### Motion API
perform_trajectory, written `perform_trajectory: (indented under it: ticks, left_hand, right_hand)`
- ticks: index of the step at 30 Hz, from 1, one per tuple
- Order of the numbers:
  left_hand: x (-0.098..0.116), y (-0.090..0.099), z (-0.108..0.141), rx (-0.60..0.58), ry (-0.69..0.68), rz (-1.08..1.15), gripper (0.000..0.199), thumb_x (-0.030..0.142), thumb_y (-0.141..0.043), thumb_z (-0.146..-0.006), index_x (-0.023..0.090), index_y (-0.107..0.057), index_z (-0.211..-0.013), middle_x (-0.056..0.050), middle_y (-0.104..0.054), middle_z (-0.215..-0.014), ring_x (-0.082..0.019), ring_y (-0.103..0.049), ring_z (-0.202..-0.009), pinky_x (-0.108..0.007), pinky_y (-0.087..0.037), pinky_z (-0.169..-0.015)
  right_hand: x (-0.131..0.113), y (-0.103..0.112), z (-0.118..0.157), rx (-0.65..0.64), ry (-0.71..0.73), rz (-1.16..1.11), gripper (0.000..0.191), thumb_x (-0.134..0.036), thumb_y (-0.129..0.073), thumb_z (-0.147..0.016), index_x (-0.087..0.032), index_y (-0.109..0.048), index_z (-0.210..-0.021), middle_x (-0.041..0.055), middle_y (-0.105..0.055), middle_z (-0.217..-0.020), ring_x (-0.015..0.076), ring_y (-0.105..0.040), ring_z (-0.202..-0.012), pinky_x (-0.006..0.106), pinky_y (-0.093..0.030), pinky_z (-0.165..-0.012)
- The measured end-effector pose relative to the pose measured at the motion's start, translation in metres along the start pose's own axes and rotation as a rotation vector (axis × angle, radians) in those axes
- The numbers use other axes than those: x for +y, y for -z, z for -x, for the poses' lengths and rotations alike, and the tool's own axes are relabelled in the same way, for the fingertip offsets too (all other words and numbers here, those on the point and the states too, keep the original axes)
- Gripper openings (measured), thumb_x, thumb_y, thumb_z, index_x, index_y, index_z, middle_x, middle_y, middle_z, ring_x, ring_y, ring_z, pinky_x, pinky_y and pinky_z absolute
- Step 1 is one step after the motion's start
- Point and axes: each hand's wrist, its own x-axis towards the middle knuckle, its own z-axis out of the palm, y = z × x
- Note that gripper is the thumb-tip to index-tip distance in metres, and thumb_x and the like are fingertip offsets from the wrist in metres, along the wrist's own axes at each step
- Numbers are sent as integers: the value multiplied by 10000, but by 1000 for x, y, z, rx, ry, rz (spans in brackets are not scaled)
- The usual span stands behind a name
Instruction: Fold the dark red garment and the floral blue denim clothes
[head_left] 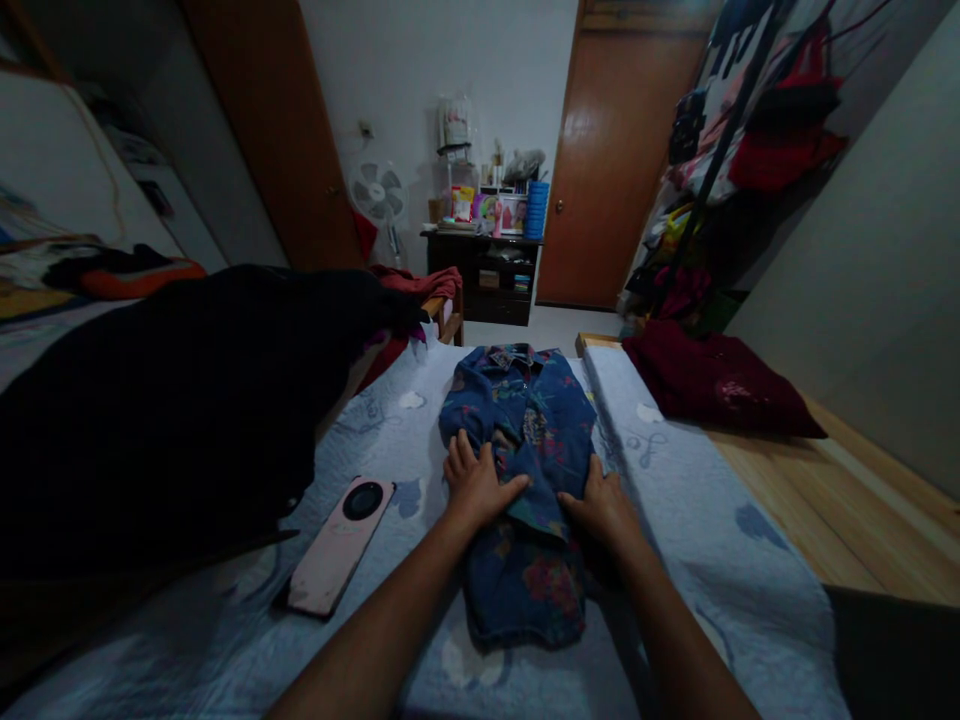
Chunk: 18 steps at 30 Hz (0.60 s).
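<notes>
Plainly, from here: floral shirt (540, 420) lies mid-scene on the bedspread (427, 440) | left hand (476, 485) spread on its left side, right hand (606, 508) spread at its right edge | probably light, soft, floppy; best held by both sides.

The bare left hand (478, 488) covered a patch of the blue floral collared shirt (559, 400)! The bare forearms (375, 635) ran off the bottom edge, the black cloth heap (187, 400) spilled past the left, and the pale print (739, 390) on the dark red cushion (705, 375) blurred beyond reading
</notes>
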Motion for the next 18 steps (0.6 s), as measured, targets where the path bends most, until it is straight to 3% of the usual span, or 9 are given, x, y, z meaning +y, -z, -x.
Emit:
perform_trajectory:
  ticks: [2,6,11,14,18]
  left_hand:
    - [0,1,-4,-45,-7,5,930,734,-598,-671,106,-427,-1335,-286,-53,-1585,-452,-182,-1439,-503,-246,-1112]
    - [1,4,-9,-101,-6,4,862,669,-630,-680,110,-432,-1306,-307,-117,-1565,-433,-381,-1356,-461,-350,-1056]
    - [6,8,-13,-84,-35,131,784,469,-644,-721,151,-381,-1388,-245,-297,-1501,-381,-477,-1294,-428,-391,-1033]
    - [12,6,-24,-100,-28,427,742,345,-647,-707,169,-400,-1385,-179,-429,-1423,-313,-505,-1271,-372,-393,-1046]
    - [35,1,-39,-144,-24,1100,627,277,-650,-702,182,-481,-1299,-107,-600,-1282,-256,-559,-1198,-364,-408,-1044]
  right_hand:
    - [0,-3,-3,2,13,-77,799,-436,-610,-769,-94,-335,-1436,238,-595,-1198,330,-633,-1037,392,-480,-835]
    - [-3,-5,-10,-50,109,-332,597,-169,-551,-707,-134,-487,-1299,161,-665,-1161,279,-631,-1069,338,-473,-882]
    - [-15,15,-16,-228,102,-980,551,-201,-549,-662,-197,-550,-1213,63,-699,-1142,232,-674,-978,287,-535,-789]
    - [-26,40,-21,-262,92,-1311,543,-240,-601,-632,-219,-570,-1173,26,-732,-1025,218,-696,-856,298,-553,-728]
    - [-44,82,-35,-225,177,-1461,524,-237,-642,-590,-202,-593,-1111,5,-737,-871,184,-669,-670,301,-542,-654]
